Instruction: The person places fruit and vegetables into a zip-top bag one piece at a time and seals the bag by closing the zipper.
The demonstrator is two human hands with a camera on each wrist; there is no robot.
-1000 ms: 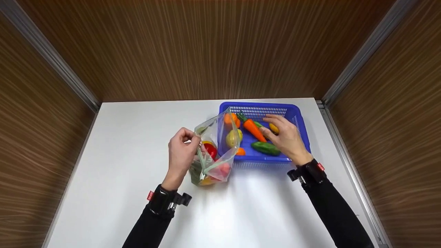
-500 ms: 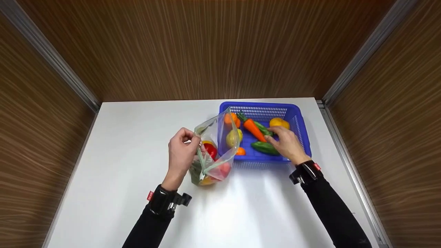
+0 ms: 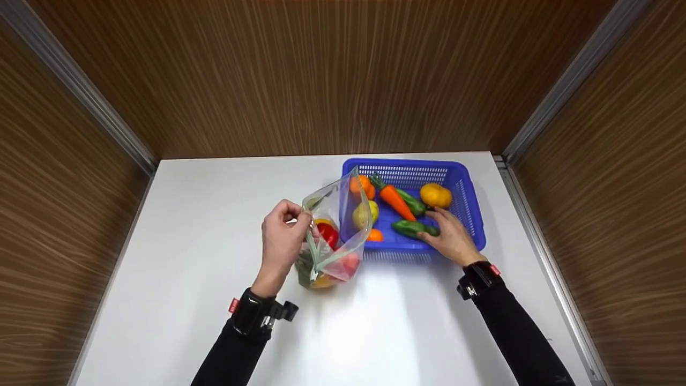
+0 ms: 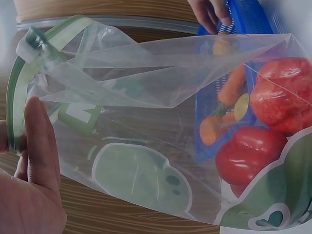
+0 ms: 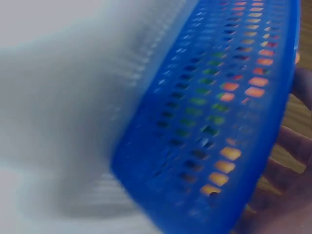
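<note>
Right hand drawing back onto the near cucumber

The right hand is pulling nearer across the blue plastic basket, uncovering the round yellow-orange fruit beyond its fingertips, which are now touching the dark green cucumber.

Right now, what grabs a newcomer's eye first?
The blue basket at the table's far right, bright with a carrot and an orange fruit. Beside it, the left hand pinches open a clear zip bag holding red produce, while the right hand touches a cucumber.
</note>
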